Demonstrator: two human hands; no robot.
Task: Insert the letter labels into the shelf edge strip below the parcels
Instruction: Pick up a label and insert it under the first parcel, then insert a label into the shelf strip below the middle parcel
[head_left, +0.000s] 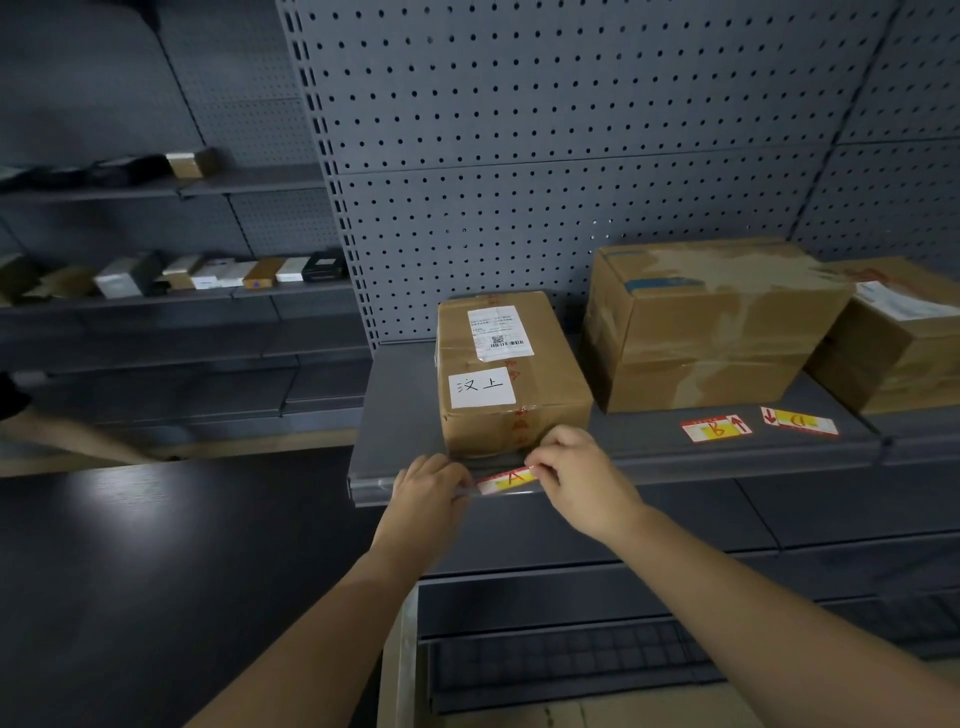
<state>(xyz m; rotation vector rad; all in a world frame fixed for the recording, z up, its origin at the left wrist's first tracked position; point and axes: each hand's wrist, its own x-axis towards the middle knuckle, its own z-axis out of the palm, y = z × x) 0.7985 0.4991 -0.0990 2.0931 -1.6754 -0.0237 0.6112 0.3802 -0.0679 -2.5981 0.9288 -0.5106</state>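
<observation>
Fingers of left hand (428, 480) and right hand (576, 475) pinching A label (508, 479), ends hidden beneath them

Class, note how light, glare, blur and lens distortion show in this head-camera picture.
Head view: dim overall, with a pale glare patch on the dark surface at left; the wide lens bows the pegboard upright; the far small boxes look soft; the near A label reads clearly.

Grey pegboard wall (571, 130), 12 o'clock | shelves (156, 296) of small boxes (218, 275), 9 o'clock | dark glossy floor (156, 545), 7 o'clock
</observation>
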